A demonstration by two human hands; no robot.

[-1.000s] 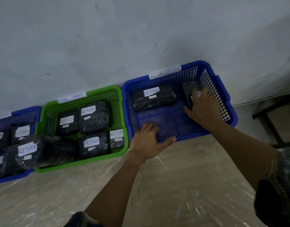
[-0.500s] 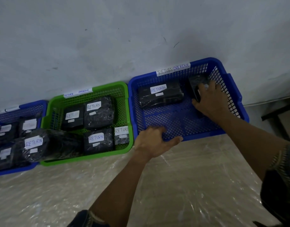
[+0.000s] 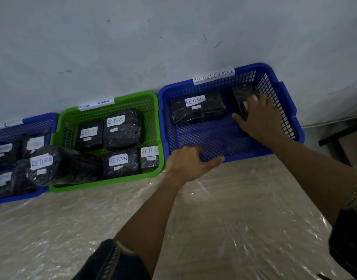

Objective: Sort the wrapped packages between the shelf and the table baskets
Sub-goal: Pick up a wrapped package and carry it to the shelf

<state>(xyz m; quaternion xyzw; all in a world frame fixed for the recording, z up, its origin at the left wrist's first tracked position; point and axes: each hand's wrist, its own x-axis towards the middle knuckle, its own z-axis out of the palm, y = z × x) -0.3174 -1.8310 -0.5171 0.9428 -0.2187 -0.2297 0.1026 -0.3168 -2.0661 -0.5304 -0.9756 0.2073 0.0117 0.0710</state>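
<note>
1. My left hand (image 3: pixel 190 164) holds the near rim of the right blue basket (image 3: pixel 287 106). The fingers curl over the rim into the basket and the thumb lies stretched along the outside of the wall.
2. My right hand (image 3: pixel 260 118) reaches into the same basket and rests on a black wrapped package (image 3: pixel 241 93) in its far right corner. The fingers are spread and fairly straight across the top, and the thumb lies against the package's left edge. The fingertips are blurred.
3. A second wrapped package (image 3: pixel 197 111), marked RETURN, lies flat at the far left of this basket, apart from the first.
4. A paper strip (image 3: pixel 214 76) on the far rim reads RETURN OVERDUE.
5. The green basket (image 3: pixel 113 181) stands just beside it on the left, touching it, and holds several black packages marked RETURN.
6. A further blue basket (image 3: pixel 16 199) stands at the far left, cut off by the frame edge. One large package (image 3: pixel 60 168) lies across the rims of both.
7. All three baskets sit on a table (image 3: pixel 214 219) covered with clear plastic sheet, against a pale wall (image 3: pixel 133 47).
</note>
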